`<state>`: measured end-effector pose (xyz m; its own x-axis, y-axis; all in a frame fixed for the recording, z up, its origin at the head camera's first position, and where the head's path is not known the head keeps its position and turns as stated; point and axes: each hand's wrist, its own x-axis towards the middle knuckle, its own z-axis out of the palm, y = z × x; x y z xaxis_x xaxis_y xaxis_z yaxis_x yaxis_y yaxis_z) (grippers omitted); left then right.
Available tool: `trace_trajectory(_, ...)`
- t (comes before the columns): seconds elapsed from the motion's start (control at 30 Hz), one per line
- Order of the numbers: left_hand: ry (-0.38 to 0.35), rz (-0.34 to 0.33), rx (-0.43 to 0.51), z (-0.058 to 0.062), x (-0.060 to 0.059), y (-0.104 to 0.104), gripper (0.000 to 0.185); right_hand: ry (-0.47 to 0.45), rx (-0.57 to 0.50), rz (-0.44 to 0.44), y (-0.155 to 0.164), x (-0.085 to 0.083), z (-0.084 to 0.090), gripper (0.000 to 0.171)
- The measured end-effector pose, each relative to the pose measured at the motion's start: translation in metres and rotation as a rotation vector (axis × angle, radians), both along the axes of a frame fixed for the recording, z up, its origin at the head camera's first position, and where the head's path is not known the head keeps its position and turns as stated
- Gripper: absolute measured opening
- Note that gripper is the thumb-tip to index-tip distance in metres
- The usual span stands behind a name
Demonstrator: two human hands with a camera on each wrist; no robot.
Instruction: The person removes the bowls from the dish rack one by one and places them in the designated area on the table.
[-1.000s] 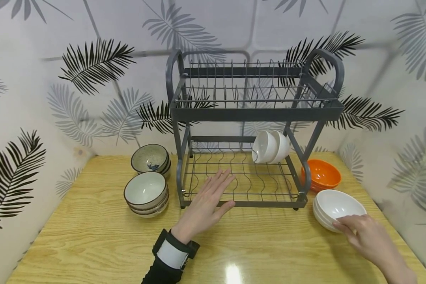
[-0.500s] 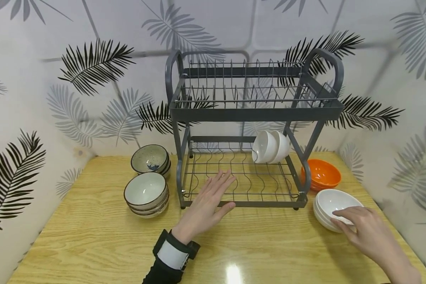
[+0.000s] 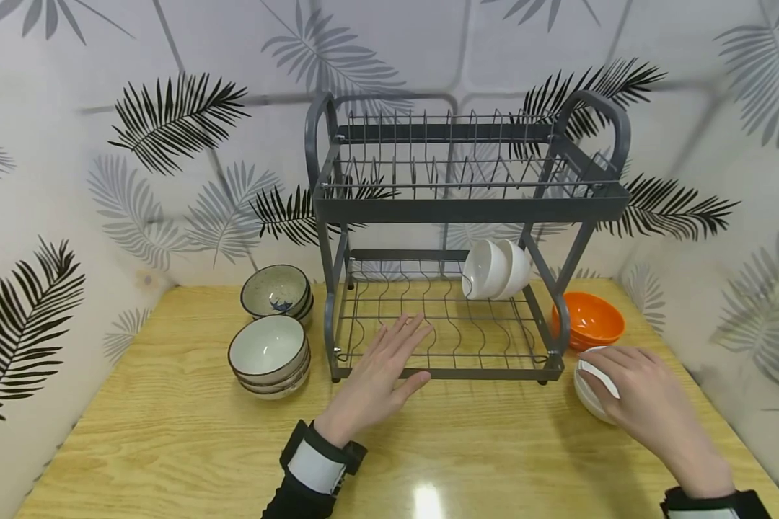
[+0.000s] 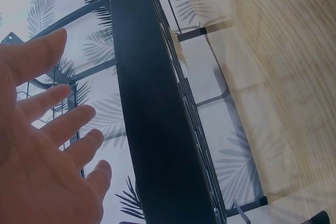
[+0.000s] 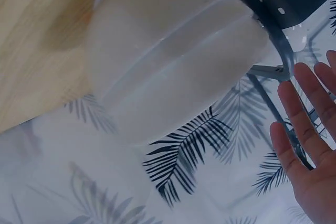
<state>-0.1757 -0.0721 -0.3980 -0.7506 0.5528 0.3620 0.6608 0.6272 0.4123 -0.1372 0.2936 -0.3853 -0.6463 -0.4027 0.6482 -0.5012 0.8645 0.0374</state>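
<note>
Left hand [image 3: 378,378] flat, fingers straight, on the rack [image 3: 448,373] (lower tier); right hand [image 3: 643,400] cups white bowls [image 3: 587,395].

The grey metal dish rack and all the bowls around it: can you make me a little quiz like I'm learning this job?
1. True or false: the grey metal two-tier dish rack holds white bowls on its lower tier.
2. Which does the right hand lie over?
A. the orange bowl stack
B. the white bowl stack on the wooden table
C. the speckled bowl stack
3. Fill in: the left hand, fingers straight, lies by the rack's ____ edge.

Key:
1. True; they lean on their sides at the right end.
2. B
3. front
</note>
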Motion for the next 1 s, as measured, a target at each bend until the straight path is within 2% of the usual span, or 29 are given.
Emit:
trace_trajectory(0.1, -0.005, 0.002, -0.005, 0.0, 0.0, -0.001, 0.066, 0.005, -0.008, 0.023, -0.009, -0.006, 0.005, 0.06)
trace_trajectory(0.13, -0.007, 0.002, -0.006, 0.0, 0.0, -0.001, 0.066, 0.004, -0.007, 0.038, -0.012, -0.008, 0.007, 0.057)
trace_trajectory(0.2, -0.011, -0.001, -0.004, 0.0, -0.001, -0.002, 0.065, -0.016, -0.005, 0.07, -0.019, -0.014, 0.01, 0.046)
trace_trajectory(0.27, -0.012, -0.003, -0.001, 0.0, -0.001, -0.002, 0.065, -0.039, 0.011, 0.097, -0.025, -0.019, 0.014, 0.027)
trace_trajectory(0.3, -0.016, -0.003, -0.003, 0.0, -0.001, -0.002, 0.065, -0.051, 0.024, 0.107, -0.028, -0.022, 0.016, 0.025)
trace_trajectory(0.43, -0.025, -0.006, -0.008, -0.001, -0.001, -0.003, 0.065, -0.084, 0.075, 0.131, -0.039, -0.035, 0.024, 0.043)
trace_trajectory(0.6, -0.028, -0.004, -0.005, 0.001, -0.001, -0.003, 0.066, -0.066, 0.133, 0.163, -0.048, -0.054, 0.035, 0.038)
trace_trajectory(0.77, -0.045, 0.004, -0.025, 0.002, -0.001, -0.005, 0.066, -0.126, 0.127, 0.127, -0.058, -0.07, 0.044, 0.035)
trace_trajectory(1.0, -0.041, -0.003, -0.02, 0.003, -0.001, -0.006, 0.066, -0.311, 0.058, -0.002, -0.078, -0.095, 0.059, 0.041)
